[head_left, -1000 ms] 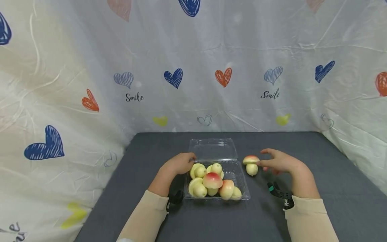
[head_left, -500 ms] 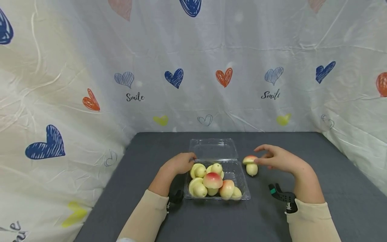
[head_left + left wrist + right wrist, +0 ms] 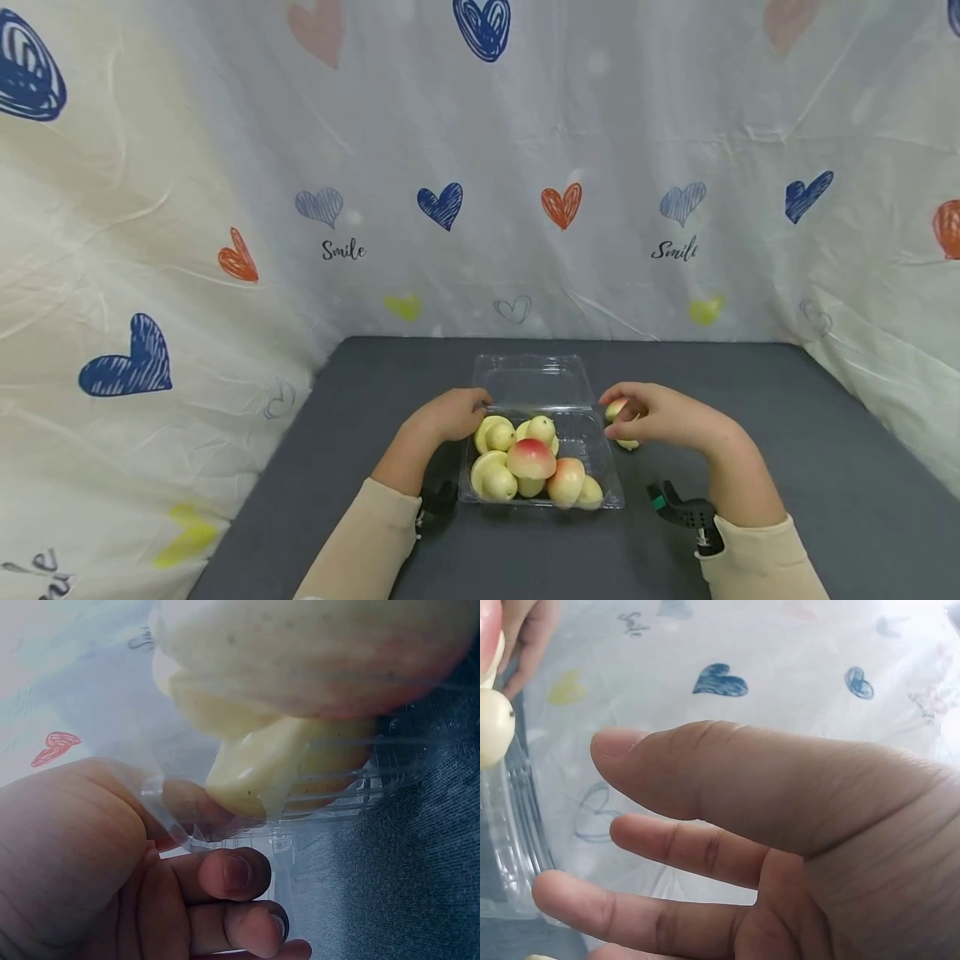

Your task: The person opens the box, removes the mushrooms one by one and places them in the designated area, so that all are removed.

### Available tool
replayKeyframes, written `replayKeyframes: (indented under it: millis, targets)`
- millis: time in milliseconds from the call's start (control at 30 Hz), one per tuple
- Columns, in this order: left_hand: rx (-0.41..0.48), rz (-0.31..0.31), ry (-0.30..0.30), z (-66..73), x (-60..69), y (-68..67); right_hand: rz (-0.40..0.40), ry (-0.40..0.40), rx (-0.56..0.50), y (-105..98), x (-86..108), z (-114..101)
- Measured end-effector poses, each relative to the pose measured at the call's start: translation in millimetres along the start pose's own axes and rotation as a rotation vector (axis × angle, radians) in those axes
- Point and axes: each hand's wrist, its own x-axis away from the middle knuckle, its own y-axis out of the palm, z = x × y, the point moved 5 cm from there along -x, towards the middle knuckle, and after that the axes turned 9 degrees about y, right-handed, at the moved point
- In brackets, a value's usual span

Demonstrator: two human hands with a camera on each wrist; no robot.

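Observation:
A clear plastic clamshell box (image 3: 581, 429) lies open on the table, its lid (image 3: 534, 380) folded back. Inside are several mushrooms (image 3: 531, 459), pale yellow, some with red-blushed caps. My left hand (image 3: 447, 414) grips the box's left rim; in the left wrist view a digit shows through the plastic wall and other fingers (image 3: 236, 874) curl outside. A loose mushroom (image 3: 617, 408) stands right of the box, partly hidden by my right hand (image 3: 663, 421). That hand reaches over it, thumb and fingers spread apart; the right wrist view shows nothing between them.
Dark grey cloth covers the table (image 3: 525, 554). Behind it hangs a pale curtain (image 3: 495, 125) with printed hearts. Black wrist straps (image 3: 686, 512) sit below the hands.
My right hand has drifted left, now covering much of the loose mushroom. The left hand keeps its place on the box. The head view has tilted slightly, so the scene sits lower.

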Motion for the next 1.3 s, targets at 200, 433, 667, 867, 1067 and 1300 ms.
replayKeyframes:
  millis: [200,433,667,867,1067,1300]
  targets:
    - [0.004,0.009,0.015,0.8,-0.2,1.7,-0.085,-0.001,-0.012,10,-1.8,-2]
    - [0.006,0.019,0.007,0.5,-1.3,0.1,-0.152,-0.003,0.039,22,-8.8,-4]
    - [-0.001,0.013,-0.004,-3.9,-2.8,-0.5,-0.188,0.016,0.031,37,-12.0,-6]
    - [0.032,0.019,-0.005,-3.3,2.2,2.5,-0.217,0.054,0.042,48,-15.0,-6]
    - [0.07,0.026,0.0,-1.4,3.9,2.5,-0.255,0.06,0.064,56,-20.2,-5]
    - [0.084,0.035,-0.011,-3.4,5.5,-0.8,-0.253,0.053,0.057,64,-24.2,-5]
